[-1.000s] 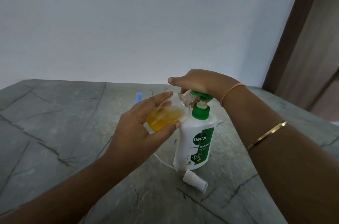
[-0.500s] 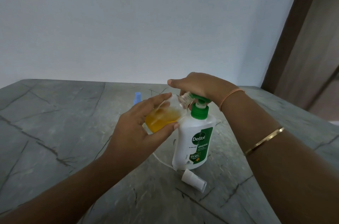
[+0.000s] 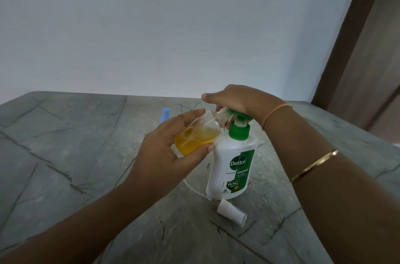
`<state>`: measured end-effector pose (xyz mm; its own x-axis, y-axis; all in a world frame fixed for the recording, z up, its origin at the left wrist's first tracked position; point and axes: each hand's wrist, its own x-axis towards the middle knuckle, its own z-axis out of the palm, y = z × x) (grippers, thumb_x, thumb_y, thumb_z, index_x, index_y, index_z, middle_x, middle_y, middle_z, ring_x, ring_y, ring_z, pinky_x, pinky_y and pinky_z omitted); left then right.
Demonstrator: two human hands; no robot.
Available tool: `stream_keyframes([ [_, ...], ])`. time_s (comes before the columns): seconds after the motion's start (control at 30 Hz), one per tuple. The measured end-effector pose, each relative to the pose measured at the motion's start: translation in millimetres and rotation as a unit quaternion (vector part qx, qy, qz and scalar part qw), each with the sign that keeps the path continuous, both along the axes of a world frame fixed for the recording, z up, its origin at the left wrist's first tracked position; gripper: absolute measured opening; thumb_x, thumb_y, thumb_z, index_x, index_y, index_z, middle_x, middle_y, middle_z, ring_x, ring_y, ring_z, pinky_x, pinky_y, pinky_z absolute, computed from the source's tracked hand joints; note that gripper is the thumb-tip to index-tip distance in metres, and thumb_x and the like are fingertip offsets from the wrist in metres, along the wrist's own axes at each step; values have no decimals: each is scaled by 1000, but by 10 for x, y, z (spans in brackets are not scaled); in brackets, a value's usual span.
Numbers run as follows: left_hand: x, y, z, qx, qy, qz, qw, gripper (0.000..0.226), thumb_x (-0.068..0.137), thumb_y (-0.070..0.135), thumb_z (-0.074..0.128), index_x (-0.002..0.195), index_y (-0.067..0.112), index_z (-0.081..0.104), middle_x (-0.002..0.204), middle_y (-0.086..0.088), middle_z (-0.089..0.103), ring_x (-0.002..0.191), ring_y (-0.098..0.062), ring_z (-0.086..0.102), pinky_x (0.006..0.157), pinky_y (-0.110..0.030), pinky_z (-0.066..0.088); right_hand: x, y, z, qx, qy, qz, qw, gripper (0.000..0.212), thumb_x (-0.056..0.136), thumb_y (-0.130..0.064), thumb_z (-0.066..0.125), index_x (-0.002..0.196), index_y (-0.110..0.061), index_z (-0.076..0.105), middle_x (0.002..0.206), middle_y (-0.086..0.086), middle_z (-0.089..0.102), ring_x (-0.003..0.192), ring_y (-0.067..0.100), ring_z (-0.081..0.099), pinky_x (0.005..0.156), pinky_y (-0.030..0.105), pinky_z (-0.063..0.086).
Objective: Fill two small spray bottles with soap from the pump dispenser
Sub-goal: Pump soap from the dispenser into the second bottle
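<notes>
1. Head view, the grips: the left hand [image 3: 164, 155] has its grip closed around a small clear spray bottle [image 3: 199, 136], with the thumb on the near side and the fingers over the far side. The right hand [image 3: 236, 99] lies on top of the green pump head [image 3: 239, 115] of the pump dispenser [image 3: 233, 166]. Its fingers curl down over the pump head, and the thumb points to the left.
2. Head view, the arms: the left forearm comes in from the lower left and holds the bottle in the air, just beside the dispenser. The right forearm comes in from the right side. It wears a gold bangle [image 3: 313, 166] and a thin orange band [image 3: 275, 115] at the wrist.
3. Head view, the task's things: the spray bottle is tilted, its open neck up against the pump head, and yellow soap fills its lower part. The white dispenser stands upright on the grey tabletop [image 3: 65, 155]. A white spray cap [image 3: 231, 211] lies on its side in front of the dispenser, with a thin clear tube [image 3: 194, 188] near it. A small blue object [image 3: 165, 114] stands behind the left hand; I cannot tell what it is.
</notes>
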<state>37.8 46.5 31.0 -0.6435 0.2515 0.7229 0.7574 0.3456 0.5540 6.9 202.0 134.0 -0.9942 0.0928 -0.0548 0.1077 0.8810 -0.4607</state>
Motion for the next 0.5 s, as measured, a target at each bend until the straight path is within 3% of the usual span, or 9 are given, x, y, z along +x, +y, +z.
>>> stream_keyframes([
  [0.17,2,6,-14,-4,3,8,1000,51,70,53,67,111,58,37,99,47,43,101,24,43,75,-11,43,18,-2,-7,5,14,4,1000,49,94,-52,40,106,-8,58,70,4,54,56,15,52,50,24,35],
  [0.3,-2,5,-5,1,4,8,1000,50,68,58,65,110,59,38,99,46,43,101,25,43,75,-12,42,3,-1,13,-7,34,11,999,47,94,-50,42,103,-7,58,65,3,57,30,5,53,49,22,39],
  [0.5,6,13,19,11,3,4,1000,51,65,62,62,110,58,38,97,47,43,99,26,43,77,-13,45,6,0,71,20,42,9,999,45,94,-51,40,99,-8,56,66,3,59,48,11,55,46,21,37],
])
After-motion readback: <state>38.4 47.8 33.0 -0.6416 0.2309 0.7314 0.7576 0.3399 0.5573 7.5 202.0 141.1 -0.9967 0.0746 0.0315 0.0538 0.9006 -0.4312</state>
